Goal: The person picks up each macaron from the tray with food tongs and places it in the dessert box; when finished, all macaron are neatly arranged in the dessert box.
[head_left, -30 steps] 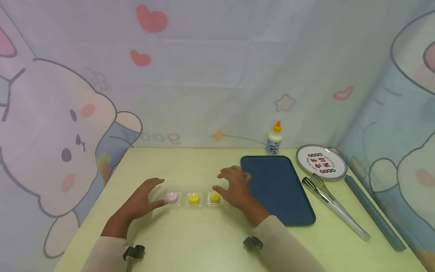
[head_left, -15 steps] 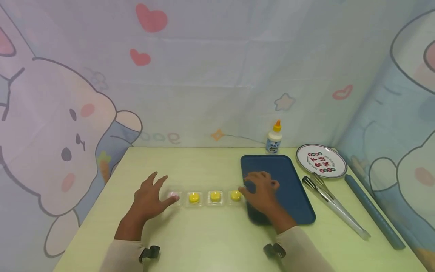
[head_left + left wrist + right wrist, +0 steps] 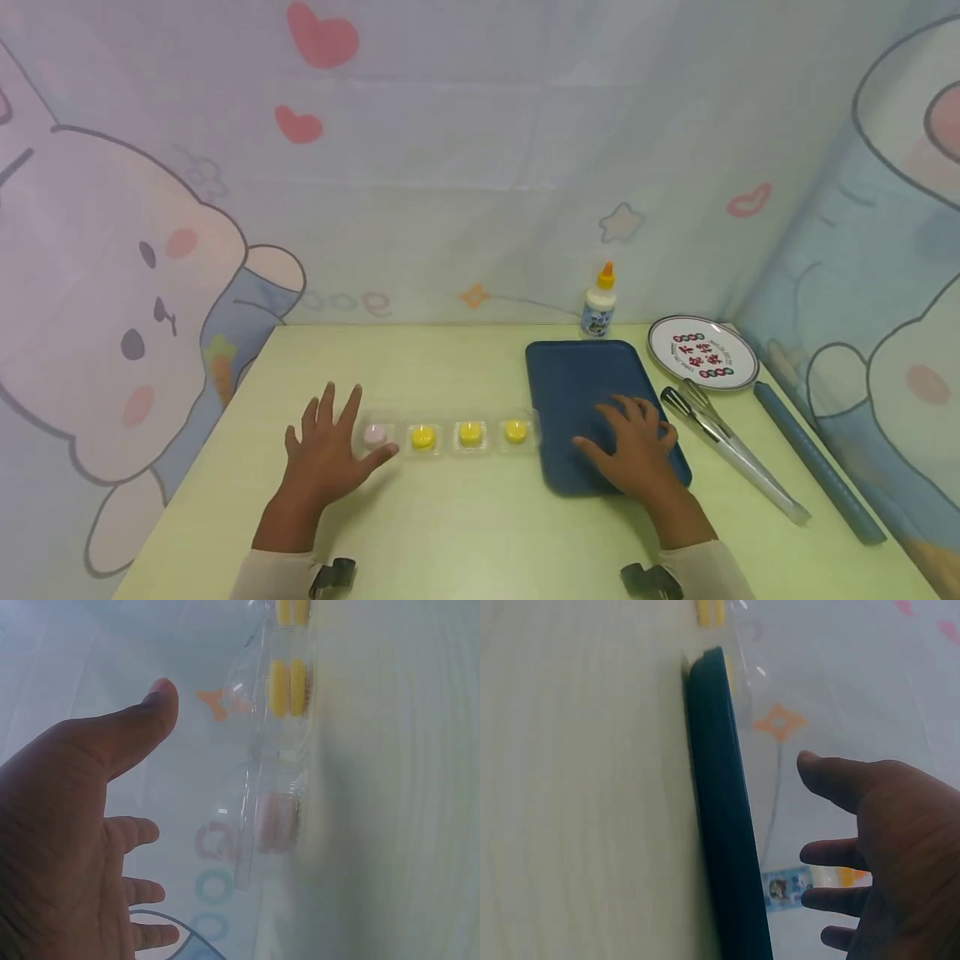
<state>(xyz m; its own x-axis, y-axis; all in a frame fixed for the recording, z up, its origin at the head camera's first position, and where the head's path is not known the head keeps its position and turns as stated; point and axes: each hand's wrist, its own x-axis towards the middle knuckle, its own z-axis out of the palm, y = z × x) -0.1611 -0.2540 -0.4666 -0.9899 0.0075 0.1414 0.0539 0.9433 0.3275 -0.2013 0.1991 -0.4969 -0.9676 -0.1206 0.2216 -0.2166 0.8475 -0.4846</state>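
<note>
A clear plastic macaron box (image 3: 447, 452) lies on the table, with one pale pink macaron (image 3: 375, 435) at its left end and three yellow macarons (image 3: 470, 433) in a row beside it. My left hand (image 3: 327, 457) is just left of the box, fingers spread, thumb pointing toward the pink macaron. In the left wrist view that thumb (image 3: 150, 724) stands apart from the box. Over the dark blue tray (image 3: 577, 367), my right hand (image 3: 637, 454) hovers with loosely bent fingers and holds nothing. The right wrist view shows a gap between this hand and the tray's edge.
Behind the tray stands a glue-like bottle (image 3: 599, 304) with a yellow cap. To the right are a printed white plate (image 3: 703, 352), metal tongs (image 3: 738, 454) and a long grey-blue bar (image 3: 817, 462). A printed cloth (image 3: 450, 167) hangs behind the table.
My right hand has moved right, from above the box's right end to over the tray, uncovering the last yellow macaron. My left hand's fingers have spread, and its thumb no longer covers the pink macaron.
</note>
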